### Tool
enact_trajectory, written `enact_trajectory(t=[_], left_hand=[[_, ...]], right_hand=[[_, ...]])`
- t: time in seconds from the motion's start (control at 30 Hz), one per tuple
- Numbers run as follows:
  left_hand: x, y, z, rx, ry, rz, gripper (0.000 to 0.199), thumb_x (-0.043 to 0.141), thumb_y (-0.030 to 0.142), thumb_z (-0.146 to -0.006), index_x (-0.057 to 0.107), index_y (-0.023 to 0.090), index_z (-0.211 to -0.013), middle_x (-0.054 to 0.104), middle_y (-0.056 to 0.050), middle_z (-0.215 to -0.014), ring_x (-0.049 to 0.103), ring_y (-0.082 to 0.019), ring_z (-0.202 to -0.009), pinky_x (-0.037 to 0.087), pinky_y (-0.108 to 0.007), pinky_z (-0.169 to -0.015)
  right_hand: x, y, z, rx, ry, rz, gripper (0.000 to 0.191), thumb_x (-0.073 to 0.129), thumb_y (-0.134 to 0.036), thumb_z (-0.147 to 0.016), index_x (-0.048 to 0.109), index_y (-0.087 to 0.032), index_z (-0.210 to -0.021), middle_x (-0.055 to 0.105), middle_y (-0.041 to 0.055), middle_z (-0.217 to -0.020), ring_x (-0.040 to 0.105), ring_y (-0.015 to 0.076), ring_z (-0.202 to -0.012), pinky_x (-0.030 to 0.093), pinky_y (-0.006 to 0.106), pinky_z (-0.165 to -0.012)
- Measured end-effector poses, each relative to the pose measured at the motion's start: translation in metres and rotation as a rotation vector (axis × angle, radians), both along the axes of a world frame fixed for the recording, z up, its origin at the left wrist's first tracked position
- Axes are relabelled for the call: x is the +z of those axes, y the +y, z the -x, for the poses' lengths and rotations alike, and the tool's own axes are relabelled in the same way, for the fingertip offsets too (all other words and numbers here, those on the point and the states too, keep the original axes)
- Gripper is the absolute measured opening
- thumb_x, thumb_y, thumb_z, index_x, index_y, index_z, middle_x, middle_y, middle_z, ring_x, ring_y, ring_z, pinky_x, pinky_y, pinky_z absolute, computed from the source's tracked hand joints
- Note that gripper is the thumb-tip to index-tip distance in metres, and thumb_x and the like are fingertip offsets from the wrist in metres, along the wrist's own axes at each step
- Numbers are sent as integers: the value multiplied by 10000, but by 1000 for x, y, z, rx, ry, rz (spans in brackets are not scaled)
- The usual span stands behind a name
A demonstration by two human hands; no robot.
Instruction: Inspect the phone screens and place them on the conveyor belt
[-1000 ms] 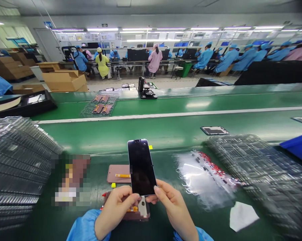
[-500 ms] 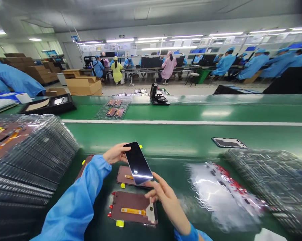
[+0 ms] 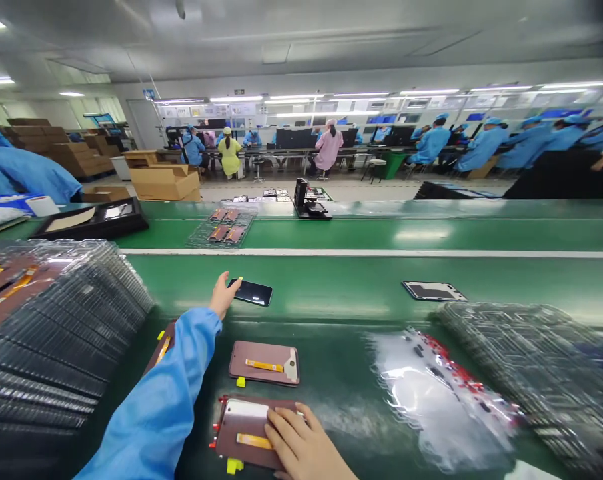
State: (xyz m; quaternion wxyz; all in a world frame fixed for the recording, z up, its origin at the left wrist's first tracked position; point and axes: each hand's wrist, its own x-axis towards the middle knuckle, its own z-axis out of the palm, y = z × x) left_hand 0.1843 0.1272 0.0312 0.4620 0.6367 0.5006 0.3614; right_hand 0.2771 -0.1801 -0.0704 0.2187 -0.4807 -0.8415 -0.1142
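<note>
A dark phone screen [image 3: 255, 293] lies face up on the green belt, with a yellow tab at its upper left. My left hand [image 3: 223, 296] is at its left end, thumb touching the edge and index finger stretched away. Nearer me, my right hand [image 3: 301, 440] rests its fingers across the right end of a brown-backed screen panel [image 3: 227, 437]. This panel has an orange flex cable, red tabs on the left and a yellow tab below; a white glare covers part of it. Between the hands lies another brown-backed panel [image 3: 239, 363]. My right thumb is mostly hidden.
Tall stacks of clear plastic trays stand left [image 3: 96, 293] and right [image 3: 521, 353]. Red-tabbed clear films [image 3: 416, 393] lie right of centre. A phone frame [image 3: 434, 291] and a tray of panels [image 3: 224, 227] sit farther back. Co-workers sit beyond.
The phone screen, held in the air between both hands before, now lies on the belt farther away by my left hand. My right hand has come down onto the near panel.
</note>
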Motion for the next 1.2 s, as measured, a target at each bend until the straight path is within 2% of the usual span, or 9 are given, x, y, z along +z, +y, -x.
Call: enact_trajectory(t=[0.13,0.27,0.37,0.47,0.57,0.7,0.87,0.97,1.2], left_hand=[[5,-48,32,-53,-143,23,419,599,339,-876,509,189,-1256,537,-124,-1349,475,-237,-1291,395,-361,-1056],[4,-122,47,-240,-192,163,394,711,459,-754,609,155,-983,682,-107,-969,665,-258,-900,543,-367,-769],[1,-176,39,-570,-328,331,643,799,467,-686,596,160,-1212,665,-153,-1212,628,-306,-1120,490,-430,-992],[-2,-207,26,-387,-395,451,612,676,558,-797,593,162,-1257,606,-148,-1336,517,-298,-1285,360,-408,-1130],[-4,-213,19,-198,-387,495,597,625,613,-808,648,155,-1190,679,-137,-1205,569,-308,-1204,426,-400,-1054],[-4,-212,19,-430,-313,516,577,677,618,-758,699,122,-1051,723,-119,-986,641,-291,-980,508,-386,-876],[-8,-215,24,-545,-206,438,595,622,655,-784,698,139,-1070,719,-98,-993,619,-269,-966,477,-376,-901],[-14,-217,25,-552,-212,433,547,618,618,-810,695,161,-1101,718,-84,-1040,620,-254,-961,461,-361,-934],[-11,-212,14,-443,-226,409,575,652,656,-748,716,158,-1028,723,-95,-1051,615,-277,-1010,462,-349,-961]], right_hand=[[27,-2,-11,-28,194,-160,305,437,-297,-1001,621,-109,-1155,768,95,-1027,695,205,-904,539,350,-850],[61,2,-23,-247,295,-174,355,354,-124,-985,529,-59,-1287,725,148,-1147,674,189,-1051,553,304,-857],[72,8,-20,-371,233,-276,365,393,-94,-955,545,-47,-1283,699,190,-1194,659,244,-1104,552,382,-884],[77,11,-15,-305,150,-268,382,460,-269,-970,591,-45,-1251,681,212,-1219,662,314,-1095,578,454,-834],[81,8,-20,-294,316,-172,487,467,-483,-961,625,-121,-1247,679,183,-1229,668,312,-1076,602,452,-814],[86,7,-41,-552,779,-64,375,478,-397,-979,647,-189,-1242,726,133,-1142,713,250,-989,619,366,-803],[91,16,-60,-481,1144,171,323,597,-454,-914,759,-192,-1009,783,85,-866,743,225,-744,624,291,-643],[91,19,-62,-467,1156,152,287,604,-414,-915,768,-181,-943,757,51,-696,698,195,-556,596,279,-515],[101,7,-24,-395,508,-440,218,552,-44,-874,709,-151,-983,740,136,-1100,681,242,-950,572,369,-800]])
